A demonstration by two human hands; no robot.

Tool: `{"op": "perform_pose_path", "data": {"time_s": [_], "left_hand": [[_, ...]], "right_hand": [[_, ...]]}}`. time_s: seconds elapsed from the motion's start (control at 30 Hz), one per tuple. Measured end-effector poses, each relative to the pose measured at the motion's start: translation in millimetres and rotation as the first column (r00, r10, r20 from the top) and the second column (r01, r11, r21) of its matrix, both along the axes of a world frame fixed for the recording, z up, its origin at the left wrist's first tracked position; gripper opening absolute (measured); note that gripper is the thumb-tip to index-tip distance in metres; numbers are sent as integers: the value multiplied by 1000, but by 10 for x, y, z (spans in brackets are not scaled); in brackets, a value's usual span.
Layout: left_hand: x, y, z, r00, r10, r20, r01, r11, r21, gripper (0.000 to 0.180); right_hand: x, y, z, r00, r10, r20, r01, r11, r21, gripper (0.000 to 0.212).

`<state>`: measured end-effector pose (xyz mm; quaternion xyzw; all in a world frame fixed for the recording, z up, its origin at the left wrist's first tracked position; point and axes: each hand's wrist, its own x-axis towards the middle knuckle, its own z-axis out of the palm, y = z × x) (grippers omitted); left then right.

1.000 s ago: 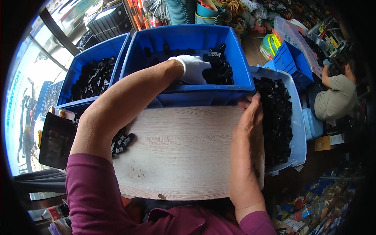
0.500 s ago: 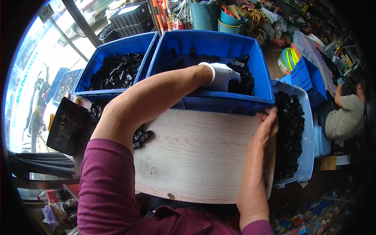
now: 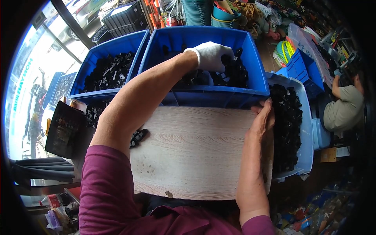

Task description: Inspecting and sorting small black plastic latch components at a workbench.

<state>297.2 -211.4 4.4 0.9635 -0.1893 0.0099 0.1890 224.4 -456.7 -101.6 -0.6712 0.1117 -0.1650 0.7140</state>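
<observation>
My left hand (image 3: 213,55), in a white knit glove, reaches into the large blue bin (image 3: 211,95). Its fingers curl round some black plastic parts (image 3: 228,59) on top of a heap at the bin's right side; their exact kind is too small to make out. My bare right hand (image 3: 264,113) is at the bin's near right corner, fingers bent against it, just over the right edge of the wood-grain board (image 3: 188,156). A few more black parts (image 3: 138,138) lie on the board's left side, partly behind my left arm.
A second blue bin (image 3: 105,45) of black parts stands left. A pale translucent tub (image 3: 306,137), full of black parts, is on the right. A dark tray (image 3: 65,127) leans at the far left. Another person (image 3: 346,105) works at the far right.
My left hand has lifted and shifted slightly away from me within the bin, fingers round black parts. The right hand stays at the bin's corner. The whole view has shifted a little.
</observation>
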Motion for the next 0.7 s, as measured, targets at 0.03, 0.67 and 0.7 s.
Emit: {"op": "perform_pose_path", "data": {"time_s": [0.03, 0.67, 0.7], "left_hand": [[8, 27, 1, 999, 4, 36, -3, 1000, -20, 48], [-1356, -513, 308, 760, 38, 648, 173, 950, -259, 49], [-1470, -539, 195, 764, 6, 645, 172, 962, -213, 49]], "right_hand": [[-8, 8, 9, 1000, 0, 7, 0, 1000, -17, 64], [36, -125, -92, 996, 73, 43, -64, 981, -181, 52], [14, -90, -86, 997, 77, 28, -71, 981, -179, 52]]}}
